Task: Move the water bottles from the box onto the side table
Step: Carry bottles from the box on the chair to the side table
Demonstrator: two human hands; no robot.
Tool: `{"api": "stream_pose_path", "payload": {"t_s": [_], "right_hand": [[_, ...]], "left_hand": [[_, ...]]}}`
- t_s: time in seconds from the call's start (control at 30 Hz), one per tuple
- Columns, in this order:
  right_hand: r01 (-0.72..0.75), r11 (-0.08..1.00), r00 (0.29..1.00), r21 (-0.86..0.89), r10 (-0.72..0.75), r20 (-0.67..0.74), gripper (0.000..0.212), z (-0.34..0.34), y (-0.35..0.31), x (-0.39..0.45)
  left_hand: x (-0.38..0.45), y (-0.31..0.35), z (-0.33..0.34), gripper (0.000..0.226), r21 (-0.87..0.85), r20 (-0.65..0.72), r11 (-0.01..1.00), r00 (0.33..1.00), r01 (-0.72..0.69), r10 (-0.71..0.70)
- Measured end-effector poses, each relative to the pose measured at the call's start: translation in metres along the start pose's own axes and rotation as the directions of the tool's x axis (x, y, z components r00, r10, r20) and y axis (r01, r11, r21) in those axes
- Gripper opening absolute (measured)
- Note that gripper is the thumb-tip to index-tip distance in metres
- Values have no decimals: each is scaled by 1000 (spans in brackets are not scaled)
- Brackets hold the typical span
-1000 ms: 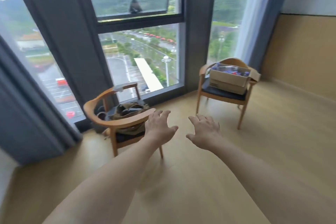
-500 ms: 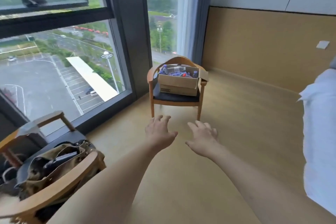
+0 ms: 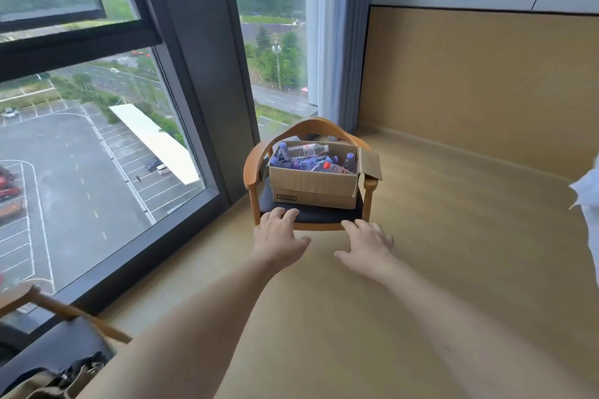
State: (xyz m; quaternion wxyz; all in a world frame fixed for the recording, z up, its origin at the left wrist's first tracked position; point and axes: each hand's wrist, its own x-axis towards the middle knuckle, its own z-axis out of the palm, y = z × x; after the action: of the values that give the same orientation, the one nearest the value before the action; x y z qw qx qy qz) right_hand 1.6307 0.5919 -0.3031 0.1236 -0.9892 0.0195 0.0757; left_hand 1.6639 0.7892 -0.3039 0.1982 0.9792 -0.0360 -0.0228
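Observation:
An open cardboard box (image 3: pixel 312 187) stands on the dark seat of a wooden armchair (image 3: pixel 256 168) by the window corner. Several clear water bottles (image 3: pixel 308 150) with purple caps, one with a red cap, lie piled inside it. My left hand (image 3: pixel 278 233) and my right hand (image 3: pixel 368 244) reach forward with fingers spread, palms down, holding nothing. Both hands are short of the chair's front edge and apart from the box. No side table is in view.
A second wooden chair (image 3: pixel 58 314) with a bag (image 3: pixel 55 379) on it stands at the lower left. Tall windows (image 3: pixel 97 146) run along the left. A pale curtain (image 3: pixel 337 36) hangs in the corner. White bedding (image 3: pixel 588 191) pokes in at the right edge.
The view has swung right and closed in on the chair with the box, which now looks larger and centred. Both hands stay extended and empty in front of me.

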Motion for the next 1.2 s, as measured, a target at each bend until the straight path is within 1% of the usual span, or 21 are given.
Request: {"api": "stream_pose_path", "payload": {"t_s": [0.13, 0.27, 0.4, 0.6, 0.7, 0.8, 0.93, 1.1, 1.2], "right_hand": [[-23, 1000, 999, 1, 23, 40, 72, -3, -4, 73], [-44, 999, 998, 6, 43, 39, 68, -2, -7, 154], [-105, 994, 994, 25, 105, 23, 68, 0, -13, 240], [-207, 977, 977, 50, 204, 56, 70, -3, -23, 347], [-246, 968, 967, 56, 241, 79, 68, -4, -21, 389], [-271, 962, 956, 22, 266, 121, 65, 1, -15, 425], [-292, 956, 945, 38, 282, 166, 71, 8, -6, 474], [-290, 955, 934, 55, 270, 232, 60, 28, 18, 532], [-306, 951, 908, 42, 278, 315, 59, 39, 41, 567]], "left_hand": [[73, -9, -2, 73, 3, 36, 1000, 999, 9, -9], [157, -20, 6, 71, 13, 68, 1000, 998, -17, 16], [249, -35, 14, 71, 30, 104, 998, 993, -50, 47], [379, -55, 10, 72, 34, 201, 994, 975, -106, 98], [435, -62, 13, 69, 42, 209, 990, 970, -133, 121], [476, -63, 23, 71, 26, 242, 991, 963, -131, 120], [519, -64, 48, 74, 24, 300, 991, 946, -132, 119], [570, -56, 85, 76, 8, 355, 997, 932, -77, 69], [600, -49, 107, 78, 12, 389, 999, 921, -44, 36]]}}
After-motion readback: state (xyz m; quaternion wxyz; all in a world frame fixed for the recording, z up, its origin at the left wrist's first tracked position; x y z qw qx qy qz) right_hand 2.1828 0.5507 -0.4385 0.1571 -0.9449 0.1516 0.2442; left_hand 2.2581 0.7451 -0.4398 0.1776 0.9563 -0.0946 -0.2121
